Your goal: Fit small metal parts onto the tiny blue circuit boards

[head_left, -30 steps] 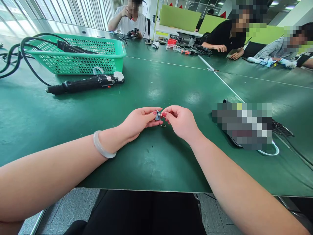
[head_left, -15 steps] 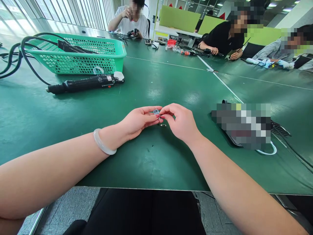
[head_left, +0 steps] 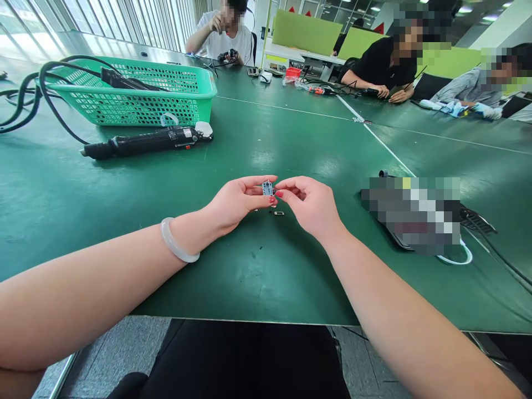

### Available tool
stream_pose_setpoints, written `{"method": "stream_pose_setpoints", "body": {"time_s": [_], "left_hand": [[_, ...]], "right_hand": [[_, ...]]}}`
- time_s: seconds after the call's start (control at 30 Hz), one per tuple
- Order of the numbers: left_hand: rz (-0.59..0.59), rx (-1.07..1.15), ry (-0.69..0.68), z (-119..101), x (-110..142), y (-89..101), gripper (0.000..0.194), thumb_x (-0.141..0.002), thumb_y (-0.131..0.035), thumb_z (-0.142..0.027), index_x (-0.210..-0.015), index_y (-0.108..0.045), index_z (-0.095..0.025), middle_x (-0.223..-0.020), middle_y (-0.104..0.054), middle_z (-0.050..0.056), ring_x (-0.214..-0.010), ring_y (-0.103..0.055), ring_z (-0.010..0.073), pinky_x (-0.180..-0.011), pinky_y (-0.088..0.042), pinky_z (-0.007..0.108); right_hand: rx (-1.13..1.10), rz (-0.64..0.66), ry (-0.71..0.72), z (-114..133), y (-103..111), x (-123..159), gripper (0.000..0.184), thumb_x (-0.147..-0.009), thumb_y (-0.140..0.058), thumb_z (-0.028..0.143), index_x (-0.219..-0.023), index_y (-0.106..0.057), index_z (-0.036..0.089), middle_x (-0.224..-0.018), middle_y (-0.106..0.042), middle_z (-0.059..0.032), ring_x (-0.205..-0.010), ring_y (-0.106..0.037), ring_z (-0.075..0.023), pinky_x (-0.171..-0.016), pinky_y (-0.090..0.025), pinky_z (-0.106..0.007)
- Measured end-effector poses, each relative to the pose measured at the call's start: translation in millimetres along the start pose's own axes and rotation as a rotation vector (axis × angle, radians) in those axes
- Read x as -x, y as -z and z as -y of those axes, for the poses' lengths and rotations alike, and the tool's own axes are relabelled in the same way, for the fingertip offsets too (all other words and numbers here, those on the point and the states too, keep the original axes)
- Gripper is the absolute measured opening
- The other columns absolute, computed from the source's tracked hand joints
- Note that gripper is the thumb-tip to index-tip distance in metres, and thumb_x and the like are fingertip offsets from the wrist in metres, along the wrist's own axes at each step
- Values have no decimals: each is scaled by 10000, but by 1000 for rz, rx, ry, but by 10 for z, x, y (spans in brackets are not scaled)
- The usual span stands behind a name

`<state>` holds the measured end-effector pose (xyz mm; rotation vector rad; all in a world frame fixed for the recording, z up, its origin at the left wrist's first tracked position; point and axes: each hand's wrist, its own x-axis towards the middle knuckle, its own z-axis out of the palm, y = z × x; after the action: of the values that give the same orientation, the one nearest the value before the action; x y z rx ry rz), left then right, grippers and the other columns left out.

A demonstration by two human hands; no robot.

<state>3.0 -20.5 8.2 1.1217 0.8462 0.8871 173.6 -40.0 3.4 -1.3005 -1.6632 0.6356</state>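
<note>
Between the thumb and fingers of my left hand (head_left: pixel 233 202) is a small grey-blue rectangular part (head_left: pixel 268 188) with fine detail on its face, perhaps an electronic component. My right hand (head_left: pixel 311 205) is closed in a pinch at the part's right edge. Whatever its fingertips hold there is too small to make out. Just below the hands, a tiny pale-rimmed rectangular piece (head_left: pixel 279 213) lies on the green table (head_left: pixel 233 277), with a few specks beside it.
A green basket (head_left: pixel 137 105) with a black corded tool stands at the left back. In front of it lies a black electric screwdriver (head_left: pixel 145 142). To the right is a blurred dark object (head_left: pixel 411 216) with cables. Several people sit across the table.
The part in my left hand has turned and shows more of its face. My right fingertips have drawn slightly right, to its edge.
</note>
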Motion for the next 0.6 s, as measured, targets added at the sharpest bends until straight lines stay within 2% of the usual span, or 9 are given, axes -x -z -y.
{"method": "stream_pose_setpoints", "body": {"time_s": [0.17,0.33,0.47,0.6], "left_hand": [[-16,-66,-73,10,2,6,536,-644,-769,-163,-1167,-656,-163,-965,-715,46,-829,-655,147,-960,-446,382],[-9,-113,-63,0,13,-1,561,-653,-767,-174,-1199,-641,-151,-891,-735,58,-851,-677,180,-969,-458,411],[12,-128,-65,19,5,2,554,-668,-755,-162,-1206,-626,-139,-979,-725,74,-858,-682,167,-971,-470,394],[25,-142,-72,33,0,-3,546,-662,-761,-168,-1192,-632,-141,-1042,-711,82,-872,-682,168,-973,-472,404]], "right_hand": [[-7,40,-28,-15,8,-18,102,-774,-650,282,-786,-736,229,-886,-709,-37,-825,-631,-185,-774,-494,-348],[-157,112,-157,-9,24,-29,189,-723,-703,389,-746,-727,203,-771,-699,-34,-698,-598,-162,-691,-464,-330],[-299,116,-250,-26,24,-39,256,-660,-751,427,-715,-707,181,-644,-628,-7,-565,-477,-101,-577,-397,-284],[-439,92,-346,-39,-7,-38,330,-590,-799,459,-697,-694,166,-565,-534,27,-520,-368,-67,-521,-315,-258]]}}
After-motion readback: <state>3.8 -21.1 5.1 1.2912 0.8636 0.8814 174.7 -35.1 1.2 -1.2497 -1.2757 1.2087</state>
